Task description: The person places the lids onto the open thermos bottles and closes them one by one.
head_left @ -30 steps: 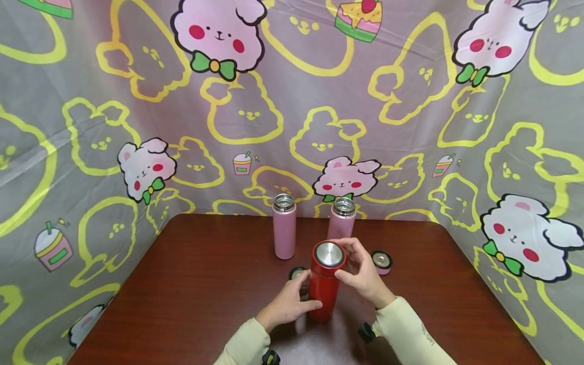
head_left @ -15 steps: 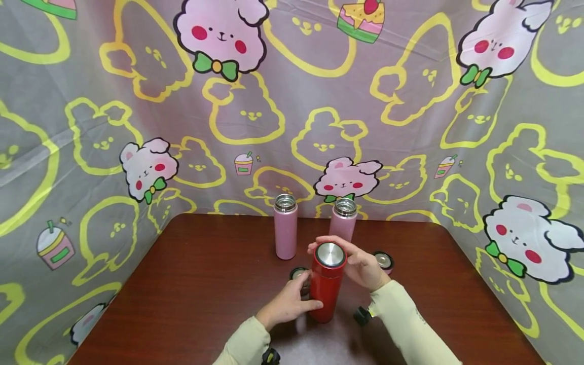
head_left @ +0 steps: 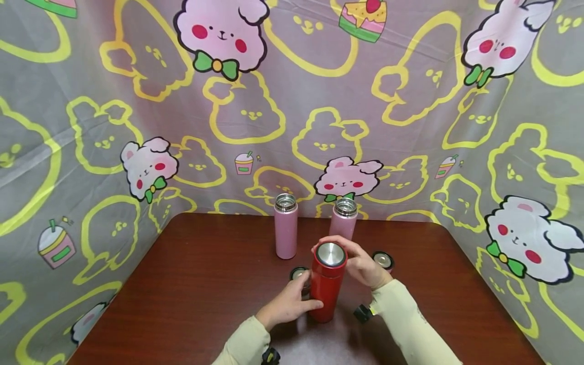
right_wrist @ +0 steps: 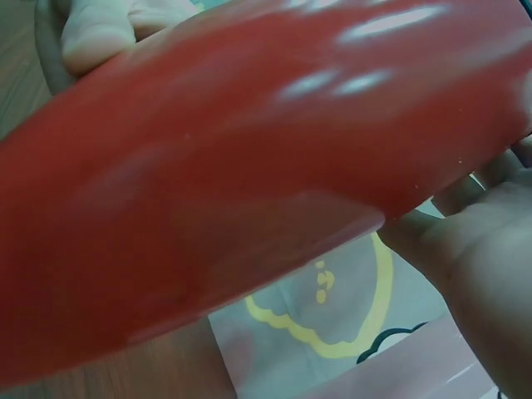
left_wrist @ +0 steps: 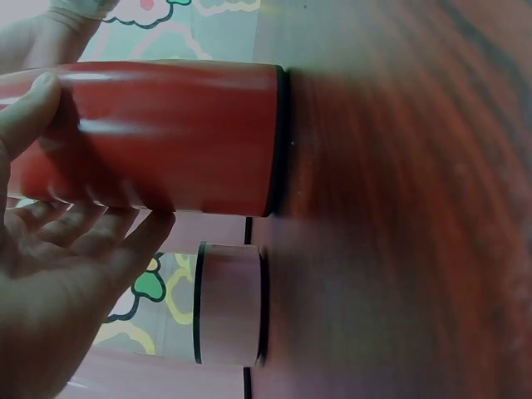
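A red thermos (head_left: 325, 296) with a steel-topped lid (head_left: 330, 254) stands upright on the table in the head view. My left hand (head_left: 288, 304) grips its body from the left, thumb across the front. On the right, my right hand (head_left: 360, 261) holds the lid, fingers curled around the far side; its thumb is hidden. The left wrist view shows the thermos (left_wrist: 183, 137) sideways, its black base at the tabletop, with my left hand's fingers (left_wrist: 79, 224) under it. In the right wrist view the red body (right_wrist: 249, 174) fills most of the picture.
Two uncapped pink thermoses, one at left (head_left: 286, 233) and one at right (head_left: 343, 225), stand behind the red one. A pink cap (head_left: 299, 274) lies behind my left hand, another cap (head_left: 383, 260) beyond my right wrist. Patterned cloth (head_left: 255, 126) encloses the table (head_left: 196, 284).
My right hand has shifted around the lid: its thumb has left the front and its fingers reach farther around the back. My left hand and the red thermos stay in place.
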### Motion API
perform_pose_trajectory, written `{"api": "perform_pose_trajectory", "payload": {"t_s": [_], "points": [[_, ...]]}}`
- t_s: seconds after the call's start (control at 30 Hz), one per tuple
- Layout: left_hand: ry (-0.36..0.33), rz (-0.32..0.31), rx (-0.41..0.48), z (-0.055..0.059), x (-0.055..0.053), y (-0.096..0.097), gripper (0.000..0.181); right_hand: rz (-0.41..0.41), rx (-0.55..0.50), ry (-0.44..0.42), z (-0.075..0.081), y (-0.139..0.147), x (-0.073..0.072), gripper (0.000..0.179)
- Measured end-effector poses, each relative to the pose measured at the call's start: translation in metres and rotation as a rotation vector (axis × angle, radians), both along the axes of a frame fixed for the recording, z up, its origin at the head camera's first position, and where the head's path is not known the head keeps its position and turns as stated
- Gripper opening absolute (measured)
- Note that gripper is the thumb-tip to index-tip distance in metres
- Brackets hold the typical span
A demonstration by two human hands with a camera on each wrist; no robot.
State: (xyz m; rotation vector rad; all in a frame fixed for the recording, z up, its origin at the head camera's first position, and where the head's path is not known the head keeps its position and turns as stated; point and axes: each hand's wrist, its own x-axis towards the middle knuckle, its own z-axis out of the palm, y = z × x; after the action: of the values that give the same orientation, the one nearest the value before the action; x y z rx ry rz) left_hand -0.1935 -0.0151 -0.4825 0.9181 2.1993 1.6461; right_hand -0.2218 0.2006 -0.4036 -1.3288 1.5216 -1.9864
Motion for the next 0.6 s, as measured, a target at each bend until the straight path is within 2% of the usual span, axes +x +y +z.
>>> {"api": "perform_pose_trajectory", "payload": {"t_s": [0.17,0.4,0.6], "points": [[-0.004,0.007,0.004,-0.001,0.000,0.000,0.063,-0.109,0.035,0.017,-0.001,0.004,0.006,0.052],[0.015,0.029,0.002,0.000,0.000,0.000,0.065,-0.319,0.127,0.108,-0.001,0.006,0.014,0.060],[0.031,0.015,0.011,0.000,0.000,0.001,0.063,-0.439,0.168,0.169,-0.002,0.007,0.022,0.056]]}}
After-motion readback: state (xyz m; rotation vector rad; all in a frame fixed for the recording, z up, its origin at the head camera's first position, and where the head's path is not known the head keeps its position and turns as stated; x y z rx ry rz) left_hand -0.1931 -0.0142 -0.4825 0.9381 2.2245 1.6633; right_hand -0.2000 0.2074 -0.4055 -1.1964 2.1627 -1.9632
